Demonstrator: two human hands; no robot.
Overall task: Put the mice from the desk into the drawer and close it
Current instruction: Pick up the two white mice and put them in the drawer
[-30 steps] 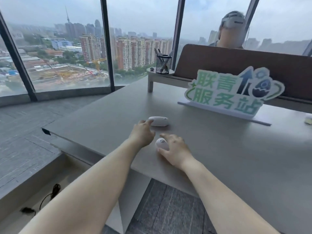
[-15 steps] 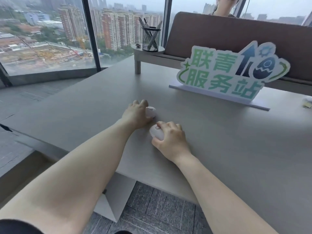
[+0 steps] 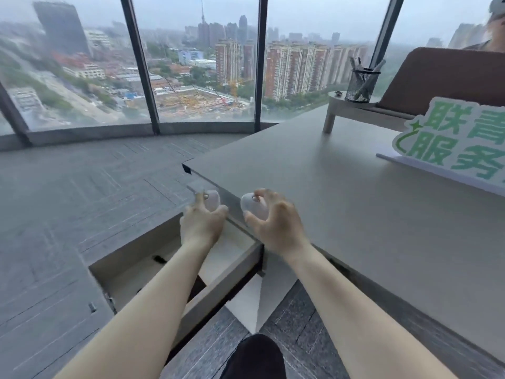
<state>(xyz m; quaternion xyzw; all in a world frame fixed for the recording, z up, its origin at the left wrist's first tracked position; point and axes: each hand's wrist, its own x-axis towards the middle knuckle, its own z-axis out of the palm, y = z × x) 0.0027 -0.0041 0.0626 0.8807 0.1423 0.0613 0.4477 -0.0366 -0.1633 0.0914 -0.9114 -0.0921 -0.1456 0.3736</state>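
Observation:
My left hand (image 3: 200, 224) grips a white mouse (image 3: 212, 199) and holds it in the air over the open drawer (image 3: 226, 272), beyond the desk's left edge. My right hand (image 3: 276, 222) grips a second white mouse (image 3: 252, 205) above the desk edge, next to the drawer. The drawer is pulled out from under the grey desk (image 3: 355, 203); its pale inside shows, with a small dark thing (image 3: 159, 259) lying on its floor. My forearms hide part of the drawer's inside.
A green and white standing sign (image 3: 453, 143) is at the right on the desk. A mesh pen cup (image 3: 360, 84) stands on a small riser behind it. A person sits beyond a brown partition (image 3: 448, 77). Grey floor and glass windows lie to the left.
Both hands have lifted the mice off the desk and carried them left to the desk edge. The view has swung left, and the open drawer now shows.

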